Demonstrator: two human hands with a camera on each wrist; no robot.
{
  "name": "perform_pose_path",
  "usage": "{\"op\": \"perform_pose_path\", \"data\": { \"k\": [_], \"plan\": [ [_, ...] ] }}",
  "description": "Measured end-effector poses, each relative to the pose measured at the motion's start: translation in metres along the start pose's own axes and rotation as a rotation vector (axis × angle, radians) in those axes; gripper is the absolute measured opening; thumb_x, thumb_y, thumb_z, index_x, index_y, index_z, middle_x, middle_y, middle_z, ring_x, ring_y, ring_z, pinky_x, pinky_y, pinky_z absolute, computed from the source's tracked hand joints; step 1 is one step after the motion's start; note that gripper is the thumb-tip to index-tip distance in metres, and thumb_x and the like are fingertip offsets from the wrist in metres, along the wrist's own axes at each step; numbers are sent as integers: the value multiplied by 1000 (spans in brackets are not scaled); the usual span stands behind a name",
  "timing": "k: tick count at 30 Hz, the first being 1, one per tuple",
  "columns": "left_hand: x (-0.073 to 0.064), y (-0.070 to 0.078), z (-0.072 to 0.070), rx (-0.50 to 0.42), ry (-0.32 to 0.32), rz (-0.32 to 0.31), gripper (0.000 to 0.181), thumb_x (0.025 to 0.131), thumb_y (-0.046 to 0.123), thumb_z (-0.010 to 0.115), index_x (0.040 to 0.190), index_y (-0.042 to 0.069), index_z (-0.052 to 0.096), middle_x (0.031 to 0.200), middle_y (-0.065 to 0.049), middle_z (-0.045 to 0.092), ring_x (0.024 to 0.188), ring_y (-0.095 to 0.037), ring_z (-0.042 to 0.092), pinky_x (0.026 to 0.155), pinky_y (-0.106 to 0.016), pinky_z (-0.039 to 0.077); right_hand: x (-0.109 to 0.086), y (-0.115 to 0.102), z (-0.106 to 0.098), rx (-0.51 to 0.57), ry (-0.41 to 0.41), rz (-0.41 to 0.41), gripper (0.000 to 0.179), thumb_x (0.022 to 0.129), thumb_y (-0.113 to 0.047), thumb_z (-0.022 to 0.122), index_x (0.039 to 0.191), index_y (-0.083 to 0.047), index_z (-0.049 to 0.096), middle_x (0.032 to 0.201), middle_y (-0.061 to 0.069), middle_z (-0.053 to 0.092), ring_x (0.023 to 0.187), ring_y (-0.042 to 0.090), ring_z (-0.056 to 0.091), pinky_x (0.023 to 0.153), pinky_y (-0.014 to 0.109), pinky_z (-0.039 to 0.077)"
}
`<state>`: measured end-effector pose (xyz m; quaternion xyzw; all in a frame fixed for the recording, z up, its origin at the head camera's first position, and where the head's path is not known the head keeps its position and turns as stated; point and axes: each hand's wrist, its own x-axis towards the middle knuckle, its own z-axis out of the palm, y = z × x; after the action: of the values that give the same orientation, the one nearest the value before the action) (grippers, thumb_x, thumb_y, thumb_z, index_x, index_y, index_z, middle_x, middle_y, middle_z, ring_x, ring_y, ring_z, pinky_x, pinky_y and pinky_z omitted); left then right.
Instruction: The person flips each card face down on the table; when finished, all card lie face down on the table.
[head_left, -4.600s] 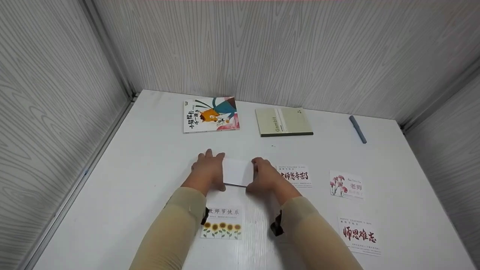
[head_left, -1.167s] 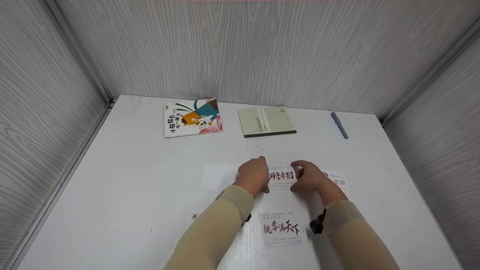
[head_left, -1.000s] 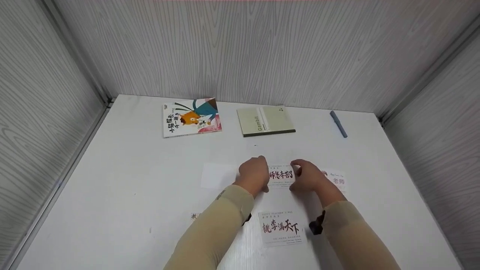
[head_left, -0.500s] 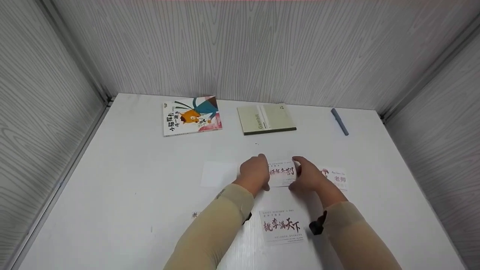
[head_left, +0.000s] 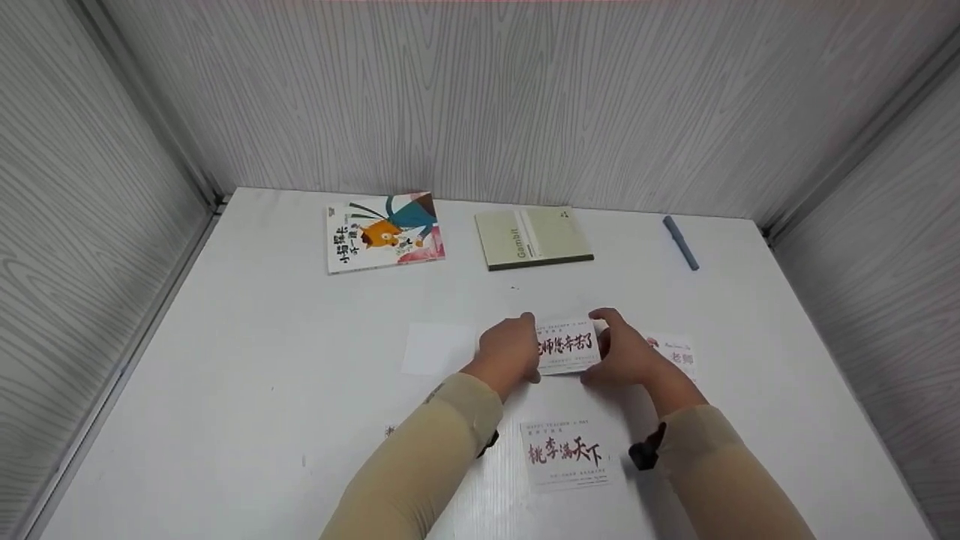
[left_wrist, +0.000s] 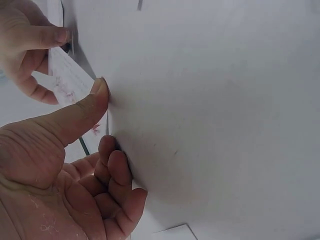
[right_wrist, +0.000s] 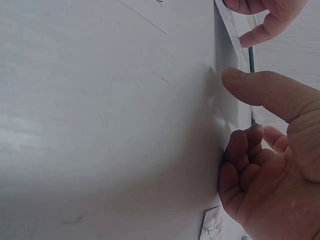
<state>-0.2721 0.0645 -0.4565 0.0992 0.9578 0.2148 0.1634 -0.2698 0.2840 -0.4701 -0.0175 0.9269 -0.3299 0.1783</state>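
Note:
Between my two hands is a white card with red brush lettering [head_left: 566,347], tilted slightly off the table in the head view. My left hand [head_left: 510,349] holds its left end, partly covering the lettering; in the left wrist view the thumb [left_wrist: 97,95] lies along the card's edge with the fingers curled beneath. At the other end, my right hand [head_left: 628,356] grips the card by its right corners, thumb at the near one. A plain white card [head_left: 439,349] lies flat left of my left hand.
Nearer me lies another red-lettered card [head_left: 570,456]. A flower card [head_left: 675,354] is partly behind the right hand, and another card's corner [head_left: 391,430] peeks past the left sleeve. Further back are a picture book [head_left: 386,232], a green notebook [head_left: 534,238] and a blue-grey pen [head_left: 680,242].
Earlier both hands held a blank white card further left; it now lies flat there. They have moved right to the red-lettered card, which has since tilted up a little and shifted slightly right.

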Motion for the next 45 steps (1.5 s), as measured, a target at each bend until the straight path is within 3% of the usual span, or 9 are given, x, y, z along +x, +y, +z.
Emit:
{"op": "perform_pose_path", "data": {
  "k": [4,10,14,21,26,31,39,45],
  "plan": [
    [0,-6,4,-31,10,15,101,71,16,100,156,4,46,133,-17,69,123,-31,66,101,-46,54,-3,1,-1,4,-5,-13,111,74,-12,96,161,-14,26,114,13,65,99,27,63,93,45,50],
    [-5,-12,7,-70,20,53,112,69,17,98,162,9,37,134,-17,67,119,-31,67,100,-46,54,-10,-5,-1,10,23,-69,108,74,-8,95,159,-8,27,108,13,65,93,25,62,87,42,50],
    [-8,-6,5,-91,17,103,121,65,24,102,165,16,34,136,-18,60,114,-30,65,100,-46,53,-15,-12,-3,24,54,-119,107,74,-5,94,158,-5,29,102,12,64,89,24,60,83,39,48],
    [-12,7,-6,-29,34,190,105,71,34,100,160,20,45,127,-13,58,100,-23,61,90,-41,55,-23,-27,-4,40,54,-179,107,73,-8,95,157,-5,30,98,10,64,86,23,60,79,38,48],
    [-14,11,-12,-35,25,251,113,70,38,101,164,25,39,124,-10,56,97,-20,58,87,-40,54,-29,-38,-5,35,46,-244,105,73,-8,95,155,-5,30,98,10,64,87,25,61,77,38,49],
    [-15,11,-18,-59,55,311,115,68,35,102,163,29,39,118,-7,53,95,-19,57,83,-38,54,-35,-50,-7,19,53,-278,102,74,-5,93,154,-4,30,100,13,62,90,30,61,78,38,51],
    [-16,8,-23,-109,118,326,111,66,31,103,160,30,44,126,-7,46,100,-19,55,87,-35,54,-41,-54,-10,41,65,-295,106,76,-4,92,159,-5,27,102,10,61,90,31,61,80,39,51],
    [-17,6,-33,-276,94,291,113,68,31,102,163,32,40,131,-6,52,108,-19,57,93,-36,53,-42,-45,-10,134,46,-297,115,76,-9,95,166,-7,24,107,12,62,88,28,60,78,36,51]
  ]
}}
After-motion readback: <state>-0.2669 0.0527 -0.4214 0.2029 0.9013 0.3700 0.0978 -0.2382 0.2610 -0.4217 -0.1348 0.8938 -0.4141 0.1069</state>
